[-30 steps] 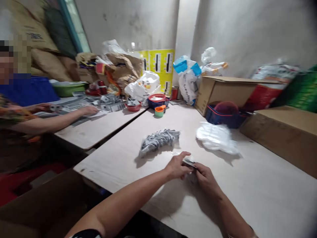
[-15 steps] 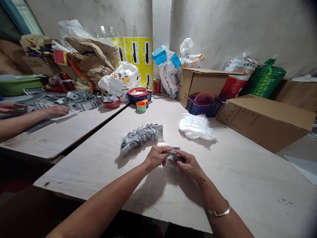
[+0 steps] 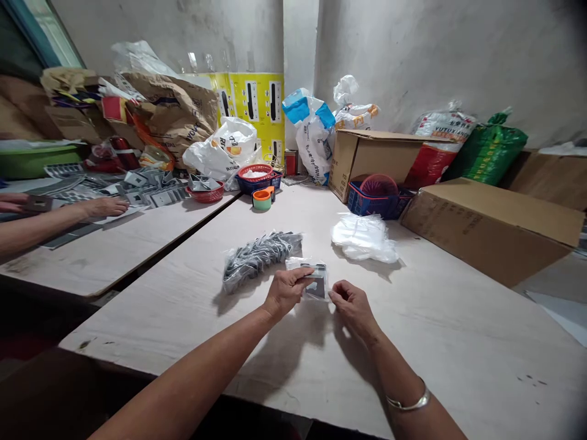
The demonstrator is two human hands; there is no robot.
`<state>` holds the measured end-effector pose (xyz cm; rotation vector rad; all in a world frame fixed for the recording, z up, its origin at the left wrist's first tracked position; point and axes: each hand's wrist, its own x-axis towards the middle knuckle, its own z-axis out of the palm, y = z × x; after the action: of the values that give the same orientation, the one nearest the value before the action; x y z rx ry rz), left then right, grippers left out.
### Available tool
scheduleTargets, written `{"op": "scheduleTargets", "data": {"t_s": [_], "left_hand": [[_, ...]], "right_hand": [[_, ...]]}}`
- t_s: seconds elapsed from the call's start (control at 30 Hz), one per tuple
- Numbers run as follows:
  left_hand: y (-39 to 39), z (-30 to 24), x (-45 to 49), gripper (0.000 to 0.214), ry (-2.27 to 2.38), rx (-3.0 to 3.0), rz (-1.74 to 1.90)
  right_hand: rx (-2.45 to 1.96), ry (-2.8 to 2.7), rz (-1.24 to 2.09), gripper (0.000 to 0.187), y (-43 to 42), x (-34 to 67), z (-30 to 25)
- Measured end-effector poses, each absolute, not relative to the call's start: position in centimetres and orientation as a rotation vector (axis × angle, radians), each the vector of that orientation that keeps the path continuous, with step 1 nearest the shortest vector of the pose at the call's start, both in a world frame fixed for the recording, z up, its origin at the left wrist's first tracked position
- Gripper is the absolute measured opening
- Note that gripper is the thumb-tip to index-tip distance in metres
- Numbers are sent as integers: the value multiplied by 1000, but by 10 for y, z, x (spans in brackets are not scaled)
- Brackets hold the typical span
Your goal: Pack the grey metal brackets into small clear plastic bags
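Observation:
My left hand pinches a small clear plastic packet with a grey metal piece inside, held just above the pale wooden table. Close to the packet's right edge, my right hand has its fingers curled; I cannot tell whether it touches the packet. A pile of grey packed pieces lies just beyond my left hand. A heap of empty clear bags lies farther right.
Another person's hands work with grey cards at the left table. Cardboard boxes line the right side. A blue basket, red baskets, an orange-green tape roll and sacks stand along the wall.
The view swung right, then steadied. My hands drew slightly apart; the packet now hangs from my left fingers, and my right hand has slipped to its edge.

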<state>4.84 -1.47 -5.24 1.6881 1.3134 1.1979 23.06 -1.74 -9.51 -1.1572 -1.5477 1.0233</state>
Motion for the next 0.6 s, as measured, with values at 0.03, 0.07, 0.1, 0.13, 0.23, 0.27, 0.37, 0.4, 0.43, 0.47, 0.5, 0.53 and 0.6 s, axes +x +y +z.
{"op": "scheduleTargets", "data": {"t_s": [0.03,0.07,0.1,0.13,0.23,0.27,0.37,0.4,0.43,0.47,0.5,0.53,0.6], "left_hand": [[-14,-56,48,25,1318,1813,1247],[-13,-59,47,23,1317,1953,1292],[-12,-63,46,22,1314,2097,1319],[-12,-66,45,22,1317,2235,1321],[-14,-74,42,27,1369,2590,1157],[-16,-75,43,28,1391,2681,1077],[-20,-75,50,31,1460,2811,892],[-21,-74,53,30,1477,2804,853],[-22,-72,56,29,1486,2776,822],[-22,-69,59,28,1491,2732,794],[-22,-66,61,29,1504,2673,768],[-22,-63,62,32,1534,2603,747],[-21,-56,63,39,1617,2438,729]], "right_hand": [[-1142,-1518,1091,21,-18,229,-94],[-1110,-1480,1173,21,-19,228,-93],[-1067,-1428,1252,22,-20,228,-91],[-1019,-1365,1318,22,-21,227,-89],[-888,-1174,1414,22,-21,228,-83],[-852,-1140,1430,22,-22,229,-81],[-783,-1137,1449,21,-22,230,-77],[-774,-1144,1436,20,-23,231,-76],[-772,-1150,1410,20,-23,232,-75],[-775,-1157,1371,20,-24,232,-74],[-783,-1166,1326,20,-24,233,-73],[-797,-1180,1272,19,-25,234,-72],[-836,-1217,1159,18,-25,237,-71]]}}
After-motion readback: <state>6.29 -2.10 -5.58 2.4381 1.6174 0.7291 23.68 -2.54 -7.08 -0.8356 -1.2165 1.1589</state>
